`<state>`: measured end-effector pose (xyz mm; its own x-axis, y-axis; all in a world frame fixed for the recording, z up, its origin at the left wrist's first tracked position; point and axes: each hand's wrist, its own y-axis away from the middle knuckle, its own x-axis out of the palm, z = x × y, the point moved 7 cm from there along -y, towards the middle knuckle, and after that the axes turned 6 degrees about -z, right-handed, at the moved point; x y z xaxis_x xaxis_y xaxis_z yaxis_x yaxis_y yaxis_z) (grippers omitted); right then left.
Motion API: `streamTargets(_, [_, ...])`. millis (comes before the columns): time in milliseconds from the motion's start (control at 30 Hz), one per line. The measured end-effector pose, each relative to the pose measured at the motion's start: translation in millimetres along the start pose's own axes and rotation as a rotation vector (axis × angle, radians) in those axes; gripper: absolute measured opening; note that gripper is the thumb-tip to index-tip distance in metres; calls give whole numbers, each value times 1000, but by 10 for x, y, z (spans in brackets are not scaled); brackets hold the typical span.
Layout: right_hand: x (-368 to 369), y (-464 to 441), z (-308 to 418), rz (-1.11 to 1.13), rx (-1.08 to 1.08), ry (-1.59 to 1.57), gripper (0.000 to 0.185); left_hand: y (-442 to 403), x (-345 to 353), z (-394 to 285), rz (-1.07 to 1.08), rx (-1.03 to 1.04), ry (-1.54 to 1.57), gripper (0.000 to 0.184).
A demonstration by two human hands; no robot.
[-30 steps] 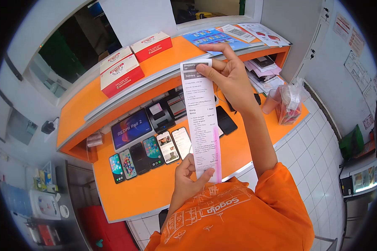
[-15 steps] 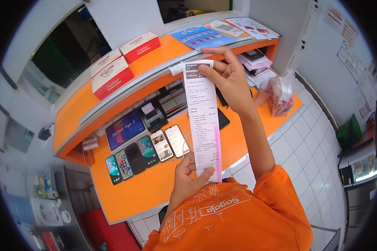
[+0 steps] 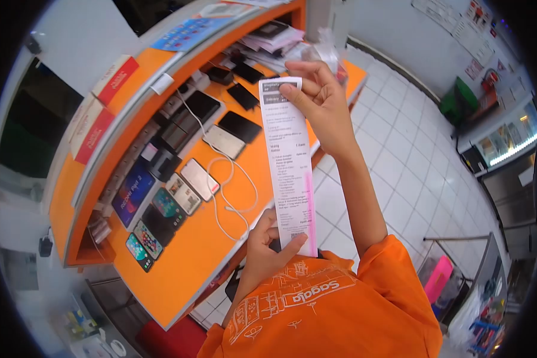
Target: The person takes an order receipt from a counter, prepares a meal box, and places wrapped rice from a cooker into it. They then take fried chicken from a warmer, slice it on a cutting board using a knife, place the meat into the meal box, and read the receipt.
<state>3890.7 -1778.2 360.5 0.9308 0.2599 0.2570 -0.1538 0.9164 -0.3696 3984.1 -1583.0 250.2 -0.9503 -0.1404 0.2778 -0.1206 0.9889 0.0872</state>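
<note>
Obs: your R hand (image 3: 325, 113) pinches the top end of the printed paper slip (image 3: 290, 152), thumb on the print side; your L hand (image 3: 267, 249) grips the bottom end, thumb flat over the lower print. Slip hangs btwn the two, approx. upright, long axis running from R fingertips down to L thumb, top leaning slightly L. Lower end is just above the orange shirt (image 3: 340, 310). Rel. to slip: white cable (image 3: 228, 209) and phone row on orange counter (image 3: 179, 280) lie L; tiled floor (image 3: 394, 149) lies R, beyond your R forearm.
</note>
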Motion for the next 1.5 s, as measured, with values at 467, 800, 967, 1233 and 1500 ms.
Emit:
streamTargets(467, [-288, 706, -915, -141, 224, 150, 33, 398, -152, 702, 14, -128, -88, 38])
streamTargets(800, [-178, 682, -2662, -126, 265, 310, 25, -48, -1044, 1288, 7, -299, -533, 60])
streamTargets(967, [-133, 804, -3287, -124, 295, 388, 24, -294, -1534, 1156, 97, -320, -567, 48])
streamTargets(1233, [-55, 970, -3409, -229, 218, 727, 22, -1543, -3813, 100, -737, 109, -1058, 40])
streamTargets(1500, [-158, 980, -3414, -251, 323, 785, 24, -2530, -4585, -240, -707, 270, -1629, 46])
